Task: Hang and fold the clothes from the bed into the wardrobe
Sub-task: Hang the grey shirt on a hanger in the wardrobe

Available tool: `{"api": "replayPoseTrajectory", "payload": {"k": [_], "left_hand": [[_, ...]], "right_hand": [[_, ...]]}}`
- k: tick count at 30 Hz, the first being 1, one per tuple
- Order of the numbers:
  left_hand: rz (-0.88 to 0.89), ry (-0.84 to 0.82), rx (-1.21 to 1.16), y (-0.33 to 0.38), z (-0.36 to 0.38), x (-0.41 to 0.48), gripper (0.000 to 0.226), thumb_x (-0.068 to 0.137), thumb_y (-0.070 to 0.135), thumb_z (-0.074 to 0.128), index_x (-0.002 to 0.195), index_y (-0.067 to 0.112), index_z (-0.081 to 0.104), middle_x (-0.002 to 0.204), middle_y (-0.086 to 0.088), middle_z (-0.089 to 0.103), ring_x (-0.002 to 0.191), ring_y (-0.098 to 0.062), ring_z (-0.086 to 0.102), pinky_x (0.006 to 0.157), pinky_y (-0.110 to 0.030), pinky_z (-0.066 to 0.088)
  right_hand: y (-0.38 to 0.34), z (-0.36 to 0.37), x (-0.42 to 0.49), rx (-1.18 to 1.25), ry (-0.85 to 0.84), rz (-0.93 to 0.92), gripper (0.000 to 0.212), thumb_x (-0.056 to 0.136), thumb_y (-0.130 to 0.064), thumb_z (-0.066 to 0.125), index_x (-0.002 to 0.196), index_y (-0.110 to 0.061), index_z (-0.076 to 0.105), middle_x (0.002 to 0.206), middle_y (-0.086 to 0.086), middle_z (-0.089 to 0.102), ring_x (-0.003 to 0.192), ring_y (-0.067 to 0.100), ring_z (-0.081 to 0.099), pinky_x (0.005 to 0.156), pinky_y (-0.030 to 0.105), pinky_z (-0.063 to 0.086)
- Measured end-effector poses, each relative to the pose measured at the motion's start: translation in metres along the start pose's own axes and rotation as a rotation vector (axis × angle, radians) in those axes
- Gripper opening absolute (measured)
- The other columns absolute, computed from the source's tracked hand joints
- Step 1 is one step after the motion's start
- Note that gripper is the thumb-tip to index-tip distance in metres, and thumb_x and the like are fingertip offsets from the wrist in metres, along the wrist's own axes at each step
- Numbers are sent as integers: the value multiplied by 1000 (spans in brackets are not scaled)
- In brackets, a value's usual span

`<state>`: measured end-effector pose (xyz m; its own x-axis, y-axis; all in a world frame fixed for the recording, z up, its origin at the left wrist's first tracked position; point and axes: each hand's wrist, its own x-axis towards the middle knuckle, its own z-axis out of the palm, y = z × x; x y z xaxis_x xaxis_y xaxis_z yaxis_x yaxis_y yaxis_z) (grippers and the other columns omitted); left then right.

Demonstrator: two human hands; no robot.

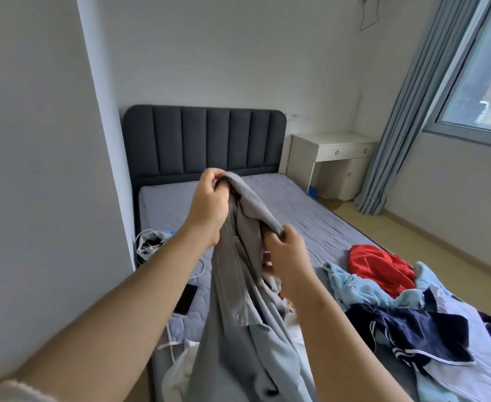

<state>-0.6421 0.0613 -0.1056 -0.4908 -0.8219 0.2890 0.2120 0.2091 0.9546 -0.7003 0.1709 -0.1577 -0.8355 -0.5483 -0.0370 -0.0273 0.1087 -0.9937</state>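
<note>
I hold a grey garment (238,288) up over the bed (311,216). My left hand (208,203) grips its top edge, raised higher. My right hand (286,250) grips the same edge lower and to the right. The cloth hangs down between my forearms to the bottom of the view. On the mattress at the right lie a red garment (380,265), a light blue garment (354,288) and a dark navy garment with white stripes (421,335). No wardrobe is in view.
A black phone (185,298) and white cable lie on the mattress at the left, near a bag (150,242) by the wall. Behind are a dark padded headboard (203,140), a white desk (334,158), blue curtains (418,117) and a window.
</note>
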Motion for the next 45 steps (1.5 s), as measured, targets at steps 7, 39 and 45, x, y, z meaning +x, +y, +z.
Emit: {"api": "replayPoseTrajectory", "payload": {"k": [7, 39, 45], "left_hand": [[570, -75, 119, 127, -10, 35, 14, 92, 17, 53, 84, 29, 52, 86, 16, 56, 81, -5, 54, 76, -19, 44], [-740, 30, 952, -15, -275, -211, 32, 66, 28, 82, 86, 20, 58, 88, 5, 64, 81, -11, 60, 62, -16, 44], [-594, 592, 1566, -7, -336, -265, 8, 86, 14, 50, 93, 17, 53, 100, -4, 58, 86, -28, 61, 61, -29, 41]], "right_hand": [[-127, -7, 11, 213, 253, -472, 24, 82, -26, 49, 60, -24, 41, 56, -8, 44, 59, 14, 41, 57, 33, 37], [51, 114, -86, -382, -502, -249, 28, 88, -11, 49, 62, -15, 40, 59, -1, 47, 58, 18, 42, 49, 28, 29], [51, 178, -144, -385, -703, -354, 12, 87, -15, 56, 78, -21, 58, 66, -10, 56, 73, 21, 53, 57, 28, 35]]}}
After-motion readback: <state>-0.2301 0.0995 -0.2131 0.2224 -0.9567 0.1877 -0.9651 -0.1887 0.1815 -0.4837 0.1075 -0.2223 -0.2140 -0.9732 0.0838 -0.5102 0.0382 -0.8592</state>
